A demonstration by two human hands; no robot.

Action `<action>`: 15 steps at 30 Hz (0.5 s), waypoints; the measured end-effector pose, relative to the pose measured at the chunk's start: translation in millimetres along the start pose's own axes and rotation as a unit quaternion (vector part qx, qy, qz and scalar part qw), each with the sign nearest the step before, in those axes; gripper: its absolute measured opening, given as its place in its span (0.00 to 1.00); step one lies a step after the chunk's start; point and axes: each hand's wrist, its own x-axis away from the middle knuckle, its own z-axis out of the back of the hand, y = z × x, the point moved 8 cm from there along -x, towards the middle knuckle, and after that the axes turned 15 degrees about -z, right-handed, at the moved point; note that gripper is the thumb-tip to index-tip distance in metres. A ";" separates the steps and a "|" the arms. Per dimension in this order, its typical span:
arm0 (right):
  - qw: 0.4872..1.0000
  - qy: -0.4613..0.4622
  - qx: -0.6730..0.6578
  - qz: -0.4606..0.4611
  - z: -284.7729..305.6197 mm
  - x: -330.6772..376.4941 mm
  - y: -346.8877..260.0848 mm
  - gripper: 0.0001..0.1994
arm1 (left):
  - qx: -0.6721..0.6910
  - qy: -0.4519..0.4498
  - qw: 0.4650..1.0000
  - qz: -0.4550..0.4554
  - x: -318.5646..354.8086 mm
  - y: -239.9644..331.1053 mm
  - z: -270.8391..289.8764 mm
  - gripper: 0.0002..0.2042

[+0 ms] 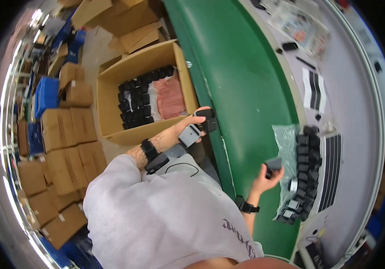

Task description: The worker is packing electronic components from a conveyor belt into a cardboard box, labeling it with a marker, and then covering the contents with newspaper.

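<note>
My left hand (180, 130) is closed around small block-shaped devices beside the green belt's near-left edge. One is a black device (207, 120); a second, a device with a light grey face (189, 136), lies against the fingers and palm. Over the right side of the belt, my right hand (269, 180) grips a dark grey block-shaped device (273, 165) between thumb and fingers. Just right of that hand, several similar black devices (303, 157) are lined up in rows, some with light grey faces. A clear plastic bag (285, 139) lies beside them.
An open cardboard box (107, 98) stands left of the green belt (237, 80), holding several black devices (136, 98) and a pink sheet (170, 95). Stacked cartons (60, 127) fill the left. Striped label sheets (330, 172) and a printed plastic bag (300, 29) lie on the right-hand ledge.
</note>
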 end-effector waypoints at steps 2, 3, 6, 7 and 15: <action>0.985 -0.163 0.034 0.038 -97.1 25.5 -41.8 0.36 | 0.086 0.000 0.996 -0.009 39.7 28.8 31.3 0.23; 0.967 -0.238 0.059 0.068 -143.9 39.7 -62.0 0.36 | 0.041 0.063 0.997 -0.022 64.7 49.2 44.3 0.25; 0.896 -0.390 0.131 0.169 -284.7 98.6 -118.5 0.35 | 0.178 0.032 0.976 -0.122 112.2 96.1 87.3 0.27; 0.867 -0.439 0.149 0.182 -328.3 121.2 -129.8 0.35 | 0.207 0.029 0.967 -0.143 127.5 103.4 112.9 0.29; 0.739 -0.550 0.275 0.274 -589.3 239.6 -62.8 0.32 | 0.140 0.211 0.924 -0.288 232.2 188.7 286.9 0.30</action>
